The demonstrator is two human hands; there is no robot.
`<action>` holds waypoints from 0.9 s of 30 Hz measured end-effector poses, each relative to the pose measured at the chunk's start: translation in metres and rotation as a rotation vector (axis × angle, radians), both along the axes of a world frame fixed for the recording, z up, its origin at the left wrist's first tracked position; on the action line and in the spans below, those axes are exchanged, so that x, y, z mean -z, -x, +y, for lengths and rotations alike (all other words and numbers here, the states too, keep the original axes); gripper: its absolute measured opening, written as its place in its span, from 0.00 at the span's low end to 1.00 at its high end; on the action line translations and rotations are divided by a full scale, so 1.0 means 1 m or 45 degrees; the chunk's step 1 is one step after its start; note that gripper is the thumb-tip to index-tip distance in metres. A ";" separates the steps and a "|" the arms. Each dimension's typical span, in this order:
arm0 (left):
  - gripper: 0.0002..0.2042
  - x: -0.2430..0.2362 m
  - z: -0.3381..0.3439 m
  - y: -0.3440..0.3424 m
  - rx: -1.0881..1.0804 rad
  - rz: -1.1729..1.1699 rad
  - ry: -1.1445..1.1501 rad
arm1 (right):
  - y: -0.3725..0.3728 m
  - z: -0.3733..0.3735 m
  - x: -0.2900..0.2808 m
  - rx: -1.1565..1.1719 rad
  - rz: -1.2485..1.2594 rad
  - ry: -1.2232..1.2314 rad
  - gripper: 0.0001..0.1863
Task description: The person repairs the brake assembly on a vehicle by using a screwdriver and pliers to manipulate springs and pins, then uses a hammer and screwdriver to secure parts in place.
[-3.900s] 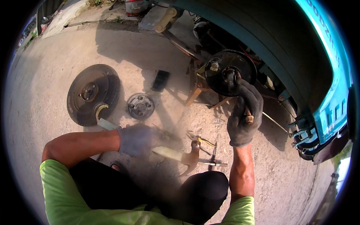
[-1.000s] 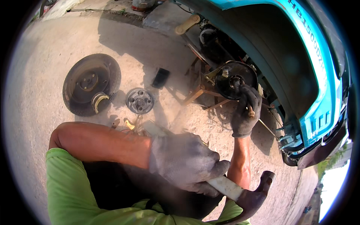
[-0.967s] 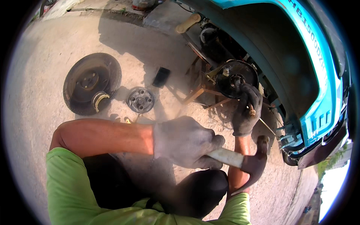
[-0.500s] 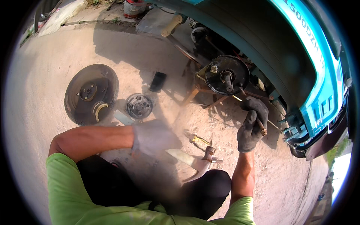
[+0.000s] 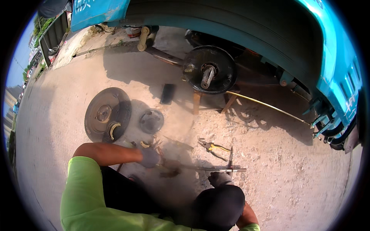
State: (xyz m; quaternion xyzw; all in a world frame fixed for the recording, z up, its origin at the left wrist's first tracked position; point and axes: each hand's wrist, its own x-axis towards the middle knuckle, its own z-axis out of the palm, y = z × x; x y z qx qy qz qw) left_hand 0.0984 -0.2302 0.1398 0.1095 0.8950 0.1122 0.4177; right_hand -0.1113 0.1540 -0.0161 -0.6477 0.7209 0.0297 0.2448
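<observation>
My left hand (image 5: 150, 157), in a grey glove, is low over the ground at the left; motion smears its fingers. A blurred brownish shape (image 5: 169, 169) beside it cannot be made out. My right hand (image 5: 219, 179), also gloved, is by my right knee, fingers bent inward; the knee hides part of the arm. It is close to a long metal bar (image 5: 208, 168) with a crosspiece, lying on the ground. What the fingers close on is hidden. Just beyond lie pliers (image 5: 217, 147) with yellow handles.
Ahead, a black round backing plate (image 5: 192, 83) with a splined shaft (image 5: 208, 76) sits under a turquoise vehicle body (image 5: 339, 54). A brake drum (image 5: 94, 119), a wheel hub (image 5: 151, 121), a curved brake shoe (image 5: 112, 131) and a phone (image 5: 167, 94) lie at the left. A thin rod (image 5: 266, 106) runs rightward.
My right hand has come down from beside the backing plate to near my knee. The left hand has moved left and lower; the hammer it held is no longer clearly seen. The view has shifted.
</observation>
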 end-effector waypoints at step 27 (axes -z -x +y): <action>0.23 -0.139 0.033 0.057 -0.504 0.068 -0.026 | 0.046 -0.048 -0.040 0.858 -0.093 0.624 0.19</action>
